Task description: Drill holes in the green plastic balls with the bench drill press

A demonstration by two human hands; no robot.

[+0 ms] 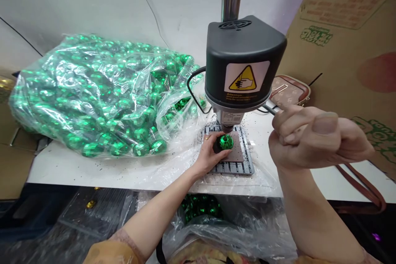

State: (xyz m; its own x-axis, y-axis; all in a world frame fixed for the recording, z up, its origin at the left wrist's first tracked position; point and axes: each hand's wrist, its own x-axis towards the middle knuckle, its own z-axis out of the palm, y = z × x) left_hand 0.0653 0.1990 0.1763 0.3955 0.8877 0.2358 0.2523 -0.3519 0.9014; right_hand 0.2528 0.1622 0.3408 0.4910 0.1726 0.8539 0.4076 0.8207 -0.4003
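Note:
A small black drill press point(244, 57) with a yellow warning label stands at the middle of the table. Under its chuck point(228, 128) sits a shiny green faceted ball point(226, 142), on a brown pad point(236, 152) over the slotted metal base point(246, 167). My left hand point(212, 152) curls its thumb and fingers round the ball and holds it there. At the right, my right hand point(309, 138) is closed round the press's feed lever point(269, 108), of which only a short metal length shows. Whether the drill tip touches the ball I cannot tell.
A large clear plastic bag point(93, 99) of green balls covers the table's left side. A tall cardboard box point(346, 49) stands at the right, a brown patterned pouch point(289, 90) beside it. More green balls point(202, 208) lie in plastic below the table edge. Dark shavings surround the base.

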